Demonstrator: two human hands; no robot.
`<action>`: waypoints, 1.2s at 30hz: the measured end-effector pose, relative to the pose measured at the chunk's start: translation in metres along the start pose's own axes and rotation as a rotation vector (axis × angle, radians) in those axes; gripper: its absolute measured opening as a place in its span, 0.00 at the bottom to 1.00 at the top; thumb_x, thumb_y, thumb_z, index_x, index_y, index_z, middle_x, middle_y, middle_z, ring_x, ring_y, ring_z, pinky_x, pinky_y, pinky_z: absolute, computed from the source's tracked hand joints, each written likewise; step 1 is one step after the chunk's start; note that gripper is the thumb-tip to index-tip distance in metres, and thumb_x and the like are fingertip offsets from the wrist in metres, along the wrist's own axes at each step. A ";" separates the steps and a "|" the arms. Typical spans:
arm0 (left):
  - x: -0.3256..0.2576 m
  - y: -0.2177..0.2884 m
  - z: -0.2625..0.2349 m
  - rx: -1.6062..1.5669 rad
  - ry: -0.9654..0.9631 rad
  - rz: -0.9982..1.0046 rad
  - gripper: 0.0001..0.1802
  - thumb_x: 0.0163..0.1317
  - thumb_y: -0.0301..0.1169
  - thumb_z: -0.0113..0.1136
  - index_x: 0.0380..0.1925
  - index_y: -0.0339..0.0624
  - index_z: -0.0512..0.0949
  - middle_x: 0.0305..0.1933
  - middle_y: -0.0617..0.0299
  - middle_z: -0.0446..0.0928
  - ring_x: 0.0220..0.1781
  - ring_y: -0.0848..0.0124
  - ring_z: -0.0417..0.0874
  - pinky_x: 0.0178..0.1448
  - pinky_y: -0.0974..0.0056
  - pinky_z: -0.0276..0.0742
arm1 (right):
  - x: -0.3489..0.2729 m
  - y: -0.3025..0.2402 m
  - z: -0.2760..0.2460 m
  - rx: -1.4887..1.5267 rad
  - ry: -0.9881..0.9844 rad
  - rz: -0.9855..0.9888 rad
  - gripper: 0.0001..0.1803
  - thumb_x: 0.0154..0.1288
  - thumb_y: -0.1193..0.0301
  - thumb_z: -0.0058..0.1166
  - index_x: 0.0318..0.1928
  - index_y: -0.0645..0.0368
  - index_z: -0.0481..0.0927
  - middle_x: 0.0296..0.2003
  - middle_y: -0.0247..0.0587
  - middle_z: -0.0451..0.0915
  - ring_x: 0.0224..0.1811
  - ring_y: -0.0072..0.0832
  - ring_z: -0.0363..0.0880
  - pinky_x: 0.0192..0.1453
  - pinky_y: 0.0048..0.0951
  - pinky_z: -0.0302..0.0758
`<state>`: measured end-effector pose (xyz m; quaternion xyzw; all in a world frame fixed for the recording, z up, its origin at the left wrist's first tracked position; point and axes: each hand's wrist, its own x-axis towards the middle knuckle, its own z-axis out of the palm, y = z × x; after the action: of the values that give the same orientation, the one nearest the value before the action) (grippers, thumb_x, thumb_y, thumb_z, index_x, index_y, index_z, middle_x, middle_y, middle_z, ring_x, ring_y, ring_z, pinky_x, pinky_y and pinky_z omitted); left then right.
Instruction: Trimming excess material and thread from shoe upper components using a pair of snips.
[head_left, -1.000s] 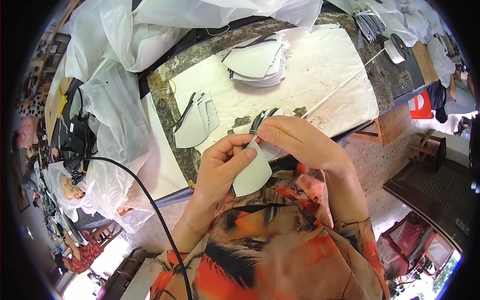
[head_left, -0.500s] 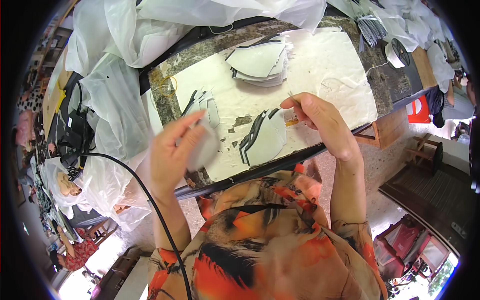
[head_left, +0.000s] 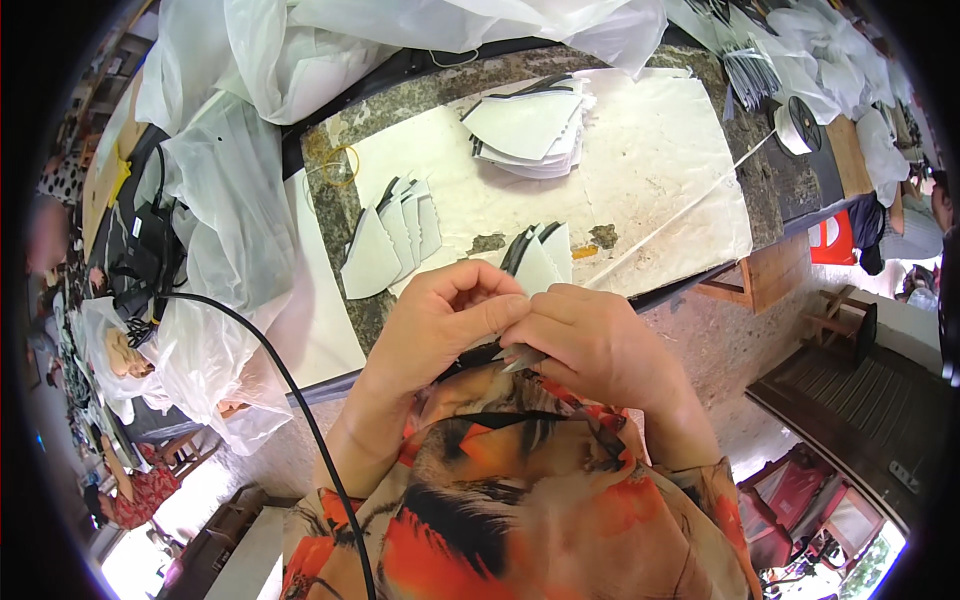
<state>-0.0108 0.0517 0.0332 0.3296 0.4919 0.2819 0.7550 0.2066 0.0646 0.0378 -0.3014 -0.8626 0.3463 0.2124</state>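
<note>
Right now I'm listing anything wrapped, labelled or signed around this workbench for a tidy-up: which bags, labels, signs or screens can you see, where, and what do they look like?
Clear plastic bags: heaped along the bench's left and far edges, crumpled, see-through white.
Red sign: right of the bench, low by the wooden stool, red with a white mark.
No screens or labels show.
</note>
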 end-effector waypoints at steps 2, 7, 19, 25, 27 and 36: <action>-0.001 -0.007 0.002 -0.027 0.023 0.022 0.12 0.69 0.29 0.68 0.49 0.36 0.82 0.39 0.69 0.81 0.39 0.83 0.79 0.45 0.76 0.75 | -0.002 -0.001 0.001 0.005 -0.011 -0.006 0.12 0.54 0.73 0.67 0.39 0.51 0.80 0.31 0.34 0.75 0.35 0.37 0.79 0.36 0.37 0.78; -0.007 -0.013 0.003 -0.268 -0.022 -0.010 0.09 0.68 0.22 0.67 0.45 0.37 0.80 0.43 0.63 0.84 0.43 0.76 0.84 0.52 0.70 0.80 | -0.005 -0.003 0.002 0.014 -0.041 -0.015 0.13 0.53 0.74 0.66 0.40 0.51 0.80 0.32 0.34 0.75 0.36 0.37 0.79 0.38 0.37 0.78; -0.026 -0.049 0.013 -0.352 0.072 0.186 0.05 0.69 0.20 0.67 0.40 0.37 0.79 0.38 0.63 0.83 0.39 0.81 0.81 0.40 0.76 0.76 | -0.014 -0.007 0.002 0.448 0.077 0.445 0.12 0.66 0.74 0.67 0.49 0.61 0.82 0.38 0.42 0.85 0.36 0.29 0.84 0.44 0.28 0.80; -0.017 -0.061 0.011 0.723 0.327 0.739 0.14 0.59 0.24 0.72 0.45 0.44 0.85 0.43 0.64 0.83 0.41 0.65 0.82 0.49 0.61 0.75 | -0.018 -0.010 -0.001 0.716 0.065 0.623 0.06 0.65 0.79 0.68 0.41 0.60 0.84 0.33 0.33 0.84 0.34 0.16 0.80 0.38 0.22 0.76; -0.012 -0.073 0.009 1.066 0.486 0.926 0.18 0.51 0.27 0.73 0.45 0.48 0.87 0.46 0.68 0.82 0.46 0.60 0.79 0.55 0.54 0.70 | -0.015 -0.017 -0.004 0.689 -0.037 0.473 0.06 0.64 0.78 0.68 0.40 0.60 0.84 0.31 0.30 0.83 0.34 0.16 0.80 0.38 0.22 0.76; -0.015 -0.077 0.007 1.174 0.487 0.944 0.20 0.44 0.24 0.72 0.41 0.51 0.89 0.47 0.71 0.85 0.45 0.65 0.79 0.51 0.58 0.69 | 0.019 0.010 0.003 0.356 -0.052 0.541 0.09 0.66 0.69 0.62 0.37 0.64 0.81 0.27 0.36 0.81 0.31 0.24 0.81 0.36 0.29 0.75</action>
<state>-0.0019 -0.0088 -0.0162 0.7769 0.5199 0.3307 0.1293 0.1944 0.0813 0.0315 -0.4689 -0.6821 0.5434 0.1398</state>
